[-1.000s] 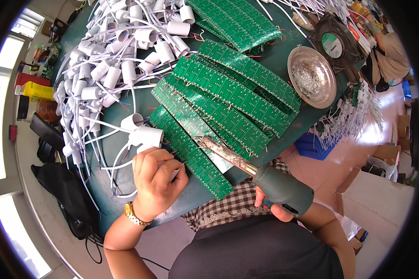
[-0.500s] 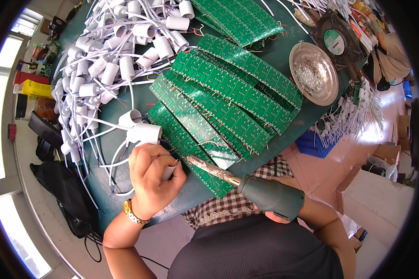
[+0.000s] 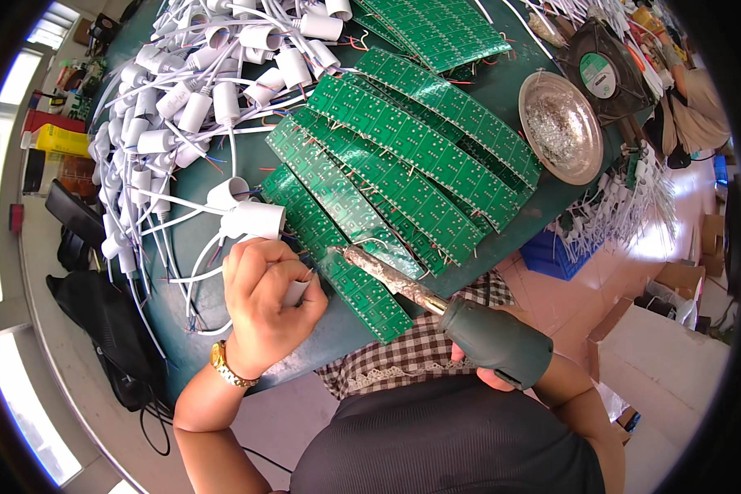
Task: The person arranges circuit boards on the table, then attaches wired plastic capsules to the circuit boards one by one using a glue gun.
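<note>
A soldering iron (image 3: 502, 342) with a dark green handle is gripped in my right hand (image 3: 494, 379). Its scorched, crusted tip points up and left over the nearest green circuit board strip (image 3: 350, 276), a short way right of my left hand. I cannot tell whether the tip touches the board. My left hand (image 3: 263, 296), with a gold watch at the wrist, is closed around a white plastic piece (image 3: 297, 292), mostly hidden by the fingers. Just above the knuckles lies a white lamp-socket-like cylinder (image 3: 255, 219) with a cable.
Many white corded cylinders (image 3: 193, 111) heap up at the left. More green circuit boards (image 3: 436, 33) lie at the back. A round metal dish (image 3: 560, 128) of silvery scraps sits right, beside a black fan (image 3: 601, 70). A blue crate (image 3: 556, 255) stands below the table edge.
The soldering iron has drawn back to the right, its tip now farther from my left fingertips. My left hand has shifted slightly up and stays closed.
</note>
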Tool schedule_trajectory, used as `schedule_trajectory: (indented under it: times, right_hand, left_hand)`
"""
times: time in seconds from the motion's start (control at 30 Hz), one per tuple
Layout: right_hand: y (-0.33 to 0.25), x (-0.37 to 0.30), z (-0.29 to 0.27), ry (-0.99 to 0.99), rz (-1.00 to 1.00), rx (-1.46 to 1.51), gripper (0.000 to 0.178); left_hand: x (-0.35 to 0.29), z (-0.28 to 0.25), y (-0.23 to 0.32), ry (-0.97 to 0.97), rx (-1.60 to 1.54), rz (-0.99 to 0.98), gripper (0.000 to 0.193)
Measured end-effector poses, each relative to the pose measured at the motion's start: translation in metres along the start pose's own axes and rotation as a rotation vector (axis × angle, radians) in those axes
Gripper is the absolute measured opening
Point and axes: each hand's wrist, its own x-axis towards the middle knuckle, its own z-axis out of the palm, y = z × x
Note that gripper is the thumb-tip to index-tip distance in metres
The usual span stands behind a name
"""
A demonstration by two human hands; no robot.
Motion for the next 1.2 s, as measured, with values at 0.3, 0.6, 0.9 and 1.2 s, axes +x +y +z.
schedule_trajectory:
  times: [0.3,0.6,0.9,1.2]
  right_hand:
    - [-0.001,-0.005,-0.003,-0.093,0.267,0.041,0.059]
    - [-0.008,-0.001,-0.006,0.017,-0.010,-0.064,0.055]
    - [-0.010,-0.004,-0.011,-0.074,0.080,0.014,0.051]
    - [-0.009,0.003,-0.002,-0.083,0.514,0.486,0.055]
  left_hand:
    - [-0.001,0.000,0.002,-0.025,0.014,-0.015,0.025]
    - [-0.005,-0.003,-0.002,-0.010,-0.080,0.026,0.024]
    - [-0.002,-0.006,0.008,-0.147,-0.049,-0.058,0.020]
    - [-0.004,-0.003,0.006,-0.118,-0.033,-0.091,0.018]
